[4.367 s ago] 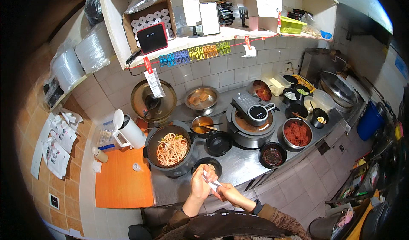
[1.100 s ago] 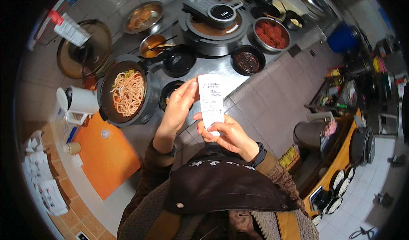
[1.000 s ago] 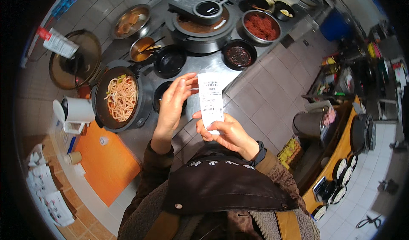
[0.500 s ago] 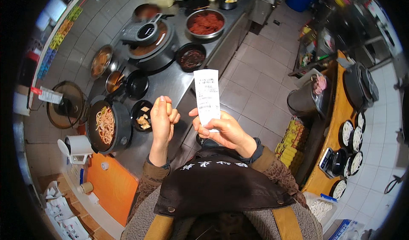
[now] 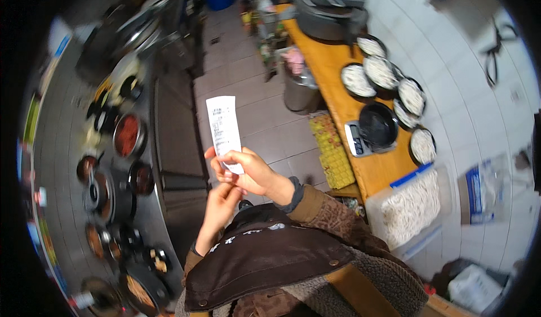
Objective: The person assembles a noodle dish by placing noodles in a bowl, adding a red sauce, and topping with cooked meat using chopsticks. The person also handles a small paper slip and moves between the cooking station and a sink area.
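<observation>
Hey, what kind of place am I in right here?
Probably a small restaurant or takeaway kitchen: white noodles are set out in several portions, a black bowl sits on a kitchen scale, and your right hand holds a printed paper slip.

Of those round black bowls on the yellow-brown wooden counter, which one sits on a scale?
The round black bowl resting on the flat white-and-black scale: its dark inside shows, whereas the other bowls there hold white noodles.
</observation>
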Demonstrator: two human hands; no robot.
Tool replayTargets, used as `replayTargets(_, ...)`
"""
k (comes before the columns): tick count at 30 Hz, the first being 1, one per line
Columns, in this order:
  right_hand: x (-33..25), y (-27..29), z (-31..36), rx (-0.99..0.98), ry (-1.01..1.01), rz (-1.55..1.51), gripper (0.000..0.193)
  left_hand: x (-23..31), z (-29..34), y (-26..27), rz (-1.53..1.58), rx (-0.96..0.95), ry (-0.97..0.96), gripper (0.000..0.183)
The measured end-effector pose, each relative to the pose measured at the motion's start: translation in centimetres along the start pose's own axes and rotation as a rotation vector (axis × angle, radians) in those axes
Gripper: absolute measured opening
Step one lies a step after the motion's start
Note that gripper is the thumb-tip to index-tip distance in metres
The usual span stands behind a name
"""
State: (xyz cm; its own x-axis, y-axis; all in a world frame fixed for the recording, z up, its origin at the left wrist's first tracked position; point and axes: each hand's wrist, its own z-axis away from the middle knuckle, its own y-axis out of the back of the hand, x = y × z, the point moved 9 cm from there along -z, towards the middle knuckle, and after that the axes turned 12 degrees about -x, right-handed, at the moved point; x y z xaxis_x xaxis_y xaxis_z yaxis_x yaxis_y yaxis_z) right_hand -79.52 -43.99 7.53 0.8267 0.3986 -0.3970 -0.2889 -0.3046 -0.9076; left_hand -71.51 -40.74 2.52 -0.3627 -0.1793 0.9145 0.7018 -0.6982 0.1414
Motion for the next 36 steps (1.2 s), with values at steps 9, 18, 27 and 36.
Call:
replayTargets(9, -16.1, 9.3, 5.1, 0.098, 0.737, -0.431, 0.020, 9.9, -6.7, -11.4, -0.430, -0.363, -0.709, 0.029)
replayTargets(18, -23.9, 13.1, 1.0, 0.134, 1.037, -0.273, 0.015, 12.9, -10.9, -6.7, -0.430, -0.500, -0.943, 0.021)
replayTargets(27, -26.2, 11.3, -6.8, 0.085, 1.021, -0.404, 0.006, 7.2, -19.3, -1.8, 0.318, -0.872, -0.361, 0.012)
replayTargets(36, -23.9, 7.2, -8.9, 0.058, 0.701, -0.287, 0.016, 7.5, -27.2, -7.2, 0.184, -0.919, -0.132, 0.024)
